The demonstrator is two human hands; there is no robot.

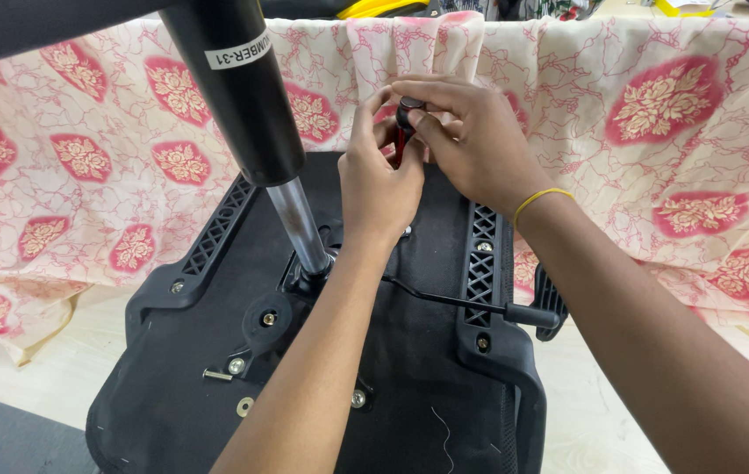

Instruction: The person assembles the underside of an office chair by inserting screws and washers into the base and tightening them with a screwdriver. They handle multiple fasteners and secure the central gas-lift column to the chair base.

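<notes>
Above the far edge of the upturned office chair seat (322, 369), both hands meet on a small screwdriver (402, 132) with a red shaft and a black cap: the left hand (374, 180) has its grip clamped round the shaft from below, and the right hand (471, 140) has its fingertips (418, 118) pinched together on the cap. The tool looks light, stiff and a little slick, best held by its thicker cap end. The chair's gas column (256, 114) rises on the left, a black lever (480, 305) juts right, and a floral cloth (655, 132) drapes behind.
</notes>
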